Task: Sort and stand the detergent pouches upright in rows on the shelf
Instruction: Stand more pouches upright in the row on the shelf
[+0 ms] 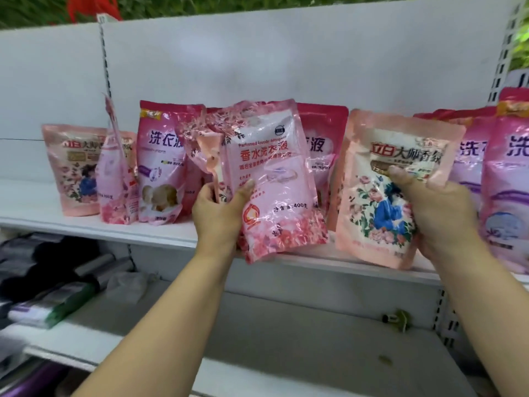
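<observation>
Left hand (220, 213) has fingers wrapped round a rose pouch (274, 179) tilting to 11 o'clock, right hand (440, 213) clamps the floral pouch (392, 190) near-upright, shelf (160, 236) just below both.

The scene is taken by a single wide-angle camera worn on the head, directed forward and slightly downward at a white shelf (94, 227) from close range, so that both forearms are seen rising from the bottom edge toward the middle of the frame. The shelf's back panel (257, 61) is met nearly square-on, with a lower shelf (257, 333) taken in beneath and a strip of greenery (200, 4) caught along the top edge. Straight edges are bowed toward the frame's sides by the lens, and no second view is supplied, so nothing is shared between views.
</observation>
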A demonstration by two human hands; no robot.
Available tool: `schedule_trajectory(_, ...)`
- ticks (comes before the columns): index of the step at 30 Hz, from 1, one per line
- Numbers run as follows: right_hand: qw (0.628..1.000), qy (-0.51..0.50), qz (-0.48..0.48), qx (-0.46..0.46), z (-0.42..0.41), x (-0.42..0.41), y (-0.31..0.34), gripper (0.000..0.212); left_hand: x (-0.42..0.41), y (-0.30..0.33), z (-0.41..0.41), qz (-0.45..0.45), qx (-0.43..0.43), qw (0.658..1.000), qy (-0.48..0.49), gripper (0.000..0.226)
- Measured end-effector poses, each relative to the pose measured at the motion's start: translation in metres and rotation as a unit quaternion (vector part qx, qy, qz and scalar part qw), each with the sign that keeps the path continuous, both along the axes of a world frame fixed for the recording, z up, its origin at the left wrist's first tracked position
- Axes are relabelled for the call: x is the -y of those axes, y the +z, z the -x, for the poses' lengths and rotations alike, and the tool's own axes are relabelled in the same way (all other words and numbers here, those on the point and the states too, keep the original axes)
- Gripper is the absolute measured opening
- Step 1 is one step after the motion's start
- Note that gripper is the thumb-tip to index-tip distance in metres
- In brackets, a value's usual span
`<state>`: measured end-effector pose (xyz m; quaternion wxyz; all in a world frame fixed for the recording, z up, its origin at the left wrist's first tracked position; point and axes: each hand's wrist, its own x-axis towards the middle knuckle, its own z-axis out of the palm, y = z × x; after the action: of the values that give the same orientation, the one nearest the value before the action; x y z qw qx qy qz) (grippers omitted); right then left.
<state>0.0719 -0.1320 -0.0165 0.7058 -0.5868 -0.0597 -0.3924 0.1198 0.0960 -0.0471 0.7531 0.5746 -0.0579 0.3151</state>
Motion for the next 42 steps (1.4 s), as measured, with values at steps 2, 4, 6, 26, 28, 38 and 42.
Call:
schedule_trajectory(2, 1.000, 0.005, 0.000, -0.010, 0.001, 0.002, -0.002, 0.016, 0.002, 0.001, 0.003, 0.009, 0.013, 1.000, 0.011, 0.019)
schedule_trajectory(4, 0.999, 0.034, -0.014, -0.002, 0.002, 0.005, -0.002, 0.009, 0.001, 0.002, 0.005, 0.016, 0.027, 0.999, 0.018, 0.014)
schedule_trajectory(6, 0.998, 0.051, -0.021, -0.003, 0.001, 0.006, 0.000, 0.007, -0.005, 0.002, 0.008, 0.022, 0.036, 0.999, 0.022, 0.009)
schedule_trajectory(26, 0.984, 0.159, 0.066, -0.042, -0.061, -0.089, 0.012, 0.009, -0.072, 0.053, 0.024, -0.101, 0.263, 0.948, 0.151, 0.011)
schedule_trajectory(28, 0.986, 0.115, 0.092, -0.074, -0.068, -0.089, 0.010, 0.014, -0.073, 0.049, 0.013, -0.174, 0.278, 0.923, 0.203, 0.028)
schedule_trajectory(38, 0.986, -0.005, 0.158, -0.052, -0.074, -0.090, 0.004, 0.031, -0.070, 0.014, -0.055, -0.367, 0.096, 0.887, 0.264, 0.050)
schedule_trajectory(42, 0.962, 0.027, 0.268, -0.044, -0.073, -0.103, 0.005, 0.026, -0.076, 0.011, -0.059, -0.328, 0.027, 0.917, 0.225, 0.059)
